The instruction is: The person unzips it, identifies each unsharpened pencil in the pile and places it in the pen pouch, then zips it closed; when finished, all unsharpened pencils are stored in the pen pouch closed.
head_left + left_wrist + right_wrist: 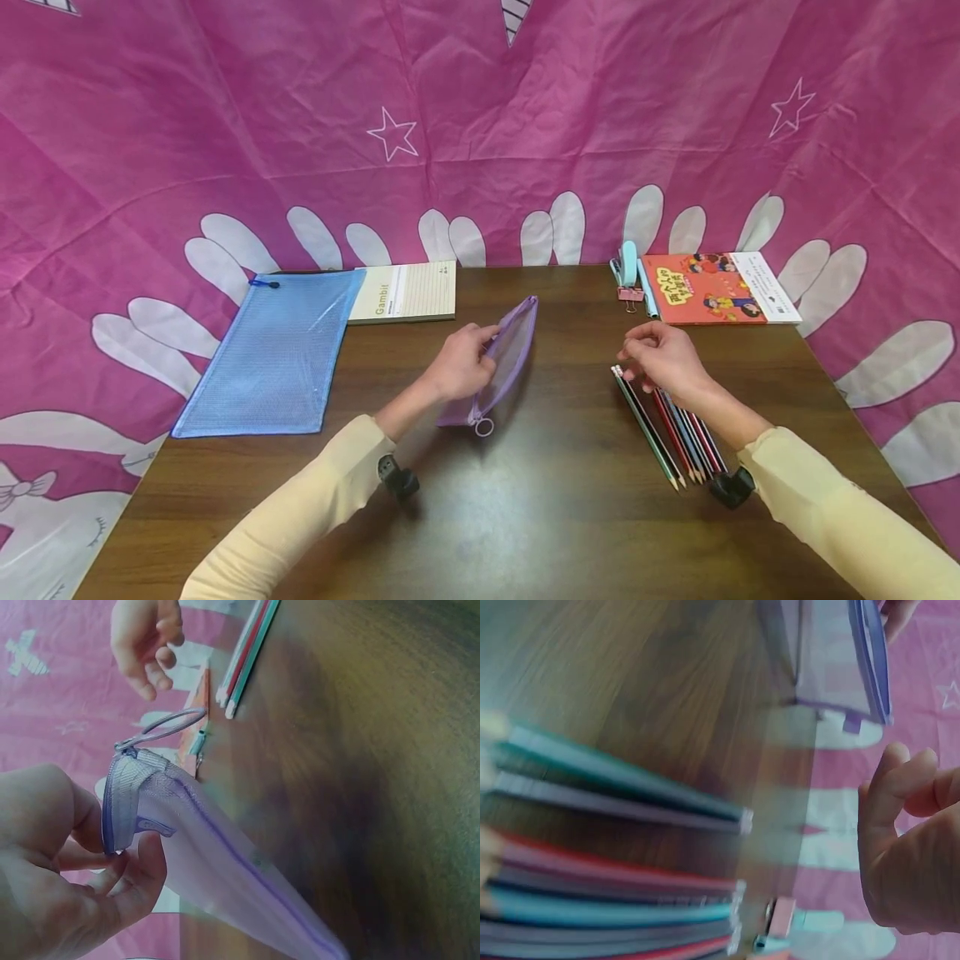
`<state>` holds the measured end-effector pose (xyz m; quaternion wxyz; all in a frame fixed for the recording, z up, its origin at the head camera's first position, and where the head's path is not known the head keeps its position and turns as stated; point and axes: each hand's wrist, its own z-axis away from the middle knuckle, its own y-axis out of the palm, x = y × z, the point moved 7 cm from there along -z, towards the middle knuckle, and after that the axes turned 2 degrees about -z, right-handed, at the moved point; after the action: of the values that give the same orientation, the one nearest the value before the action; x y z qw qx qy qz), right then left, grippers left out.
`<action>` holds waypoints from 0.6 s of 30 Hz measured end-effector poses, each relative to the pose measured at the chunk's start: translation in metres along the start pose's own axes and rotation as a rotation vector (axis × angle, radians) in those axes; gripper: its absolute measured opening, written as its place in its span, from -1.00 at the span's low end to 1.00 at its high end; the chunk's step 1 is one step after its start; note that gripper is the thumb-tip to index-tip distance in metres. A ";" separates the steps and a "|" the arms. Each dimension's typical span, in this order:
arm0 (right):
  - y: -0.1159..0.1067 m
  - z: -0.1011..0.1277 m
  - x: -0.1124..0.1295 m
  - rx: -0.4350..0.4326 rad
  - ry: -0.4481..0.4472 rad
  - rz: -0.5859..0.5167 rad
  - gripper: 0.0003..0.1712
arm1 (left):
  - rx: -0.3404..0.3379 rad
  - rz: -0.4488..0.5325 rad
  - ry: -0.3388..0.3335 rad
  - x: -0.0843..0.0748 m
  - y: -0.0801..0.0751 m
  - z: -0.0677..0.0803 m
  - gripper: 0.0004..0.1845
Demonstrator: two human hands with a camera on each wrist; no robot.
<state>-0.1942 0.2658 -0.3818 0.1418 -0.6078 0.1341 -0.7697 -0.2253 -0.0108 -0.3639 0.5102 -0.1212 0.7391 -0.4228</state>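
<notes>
A purple mesh zipper pouch (517, 350) is held up off the table by my left hand (461, 364). In the left wrist view, thumb and fingers pinch the pouch (217, 847) at its zipped edge, where the top gapes apart. A ring pull (484, 427) hangs from the zipper's near end. My right hand (667, 358) hovers over the far ends of several pencils (677, 433), fingers loosely bent and holding nothing visible. The right wrist view shows the pencils (622, 877) lying side by side on the table, apart from the hand.
A blue mesh zipper bag (277, 358) lies at the left, beside a Gambit notebook (408, 292). At the back right are an orange-covered book (705, 287), a light blue stapler (628, 262) and a pink binder clip (631, 294). A pink patterned cloth (480, 100) hangs behind the table.
</notes>
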 end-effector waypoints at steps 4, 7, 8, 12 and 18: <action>-0.013 0.000 -0.007 0.037 -0.023 0.135 -0.63 | 0.014 0.016 0.009 -0.001 0.006 0.000 -0.35; -0.019 0.001 -0.013 0.089 -0.045 0.276 -0.68 | 0.018 0.005 0.031 -0.003 0.010 0.000 -0.36; -0.020 0.001 -0.015 0.106 -0.052 0.330 -0.70 | 0.020 -0.001 0.035 -0.003 0.012 0.000 -0.35; -0.023 0.002 -0.022 0.148 -0.065 0.487 -0.78 | 0.032 -0.009 0.036 -0.003 0.017 0.001 -0.34; -0.026 0.004 -0.030 0.185 -0.059 0.559 -0.81 | 0.052 0.024 0.026 -0.003 0.025 0.002 -0.34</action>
<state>-0.1854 0.3011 -0.3981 0.4069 -0.5540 0.2215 -0.6917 -0.2162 0.0054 -0.3803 0.5088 -0.0933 0.7357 -0.4373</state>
